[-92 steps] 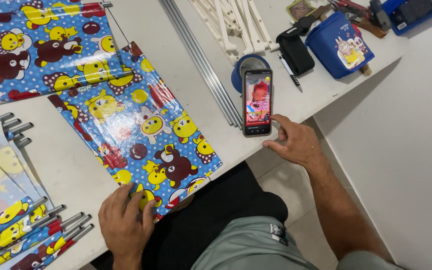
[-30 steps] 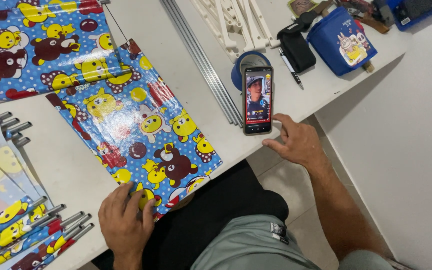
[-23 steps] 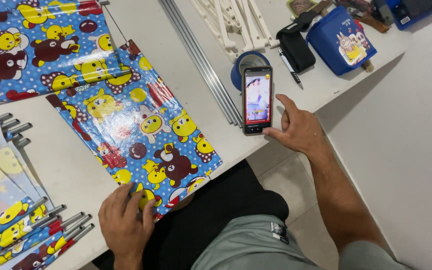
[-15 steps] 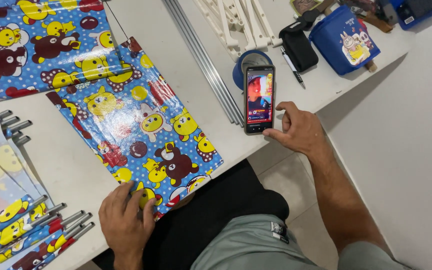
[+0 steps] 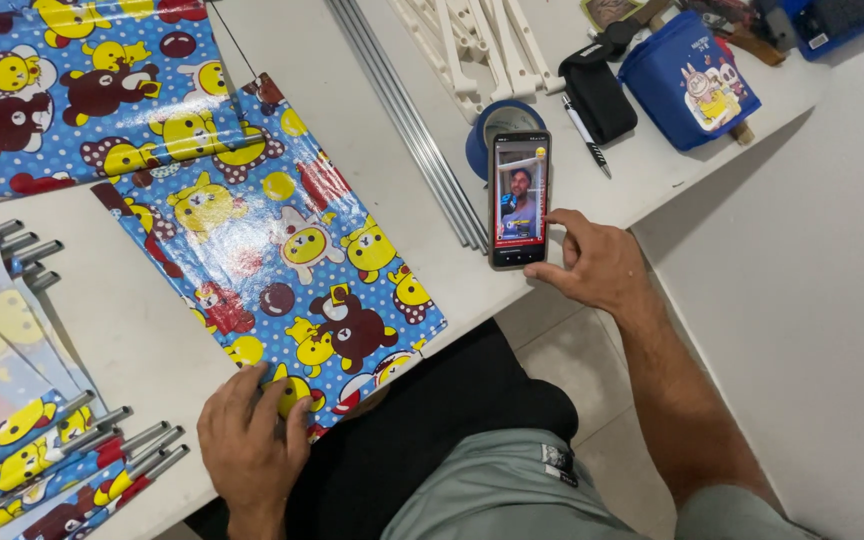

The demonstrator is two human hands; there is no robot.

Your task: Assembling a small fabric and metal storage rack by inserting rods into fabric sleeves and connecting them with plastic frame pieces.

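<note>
white desk (image 5: pixel 132 330) is seen from above, with a grey floor to the right. near its front edge, the left hand (image 5: pixel 249 445) is laid flat, fingers spread, on the corner of a blue cartoon-bear patterned sheet (image 5: pixel 282 250). further right, a lit phone (image 5: pixel 520 199) is lying on the desk edge, touched by the right hand (image 5: pixel 597 265) with fingers loosely curled.

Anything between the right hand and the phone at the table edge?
Nothing visible. The right hand is already at the phone, its fingers by the lower right corner. The blue tape roll lies beyond the phone, out of the way.
</note>
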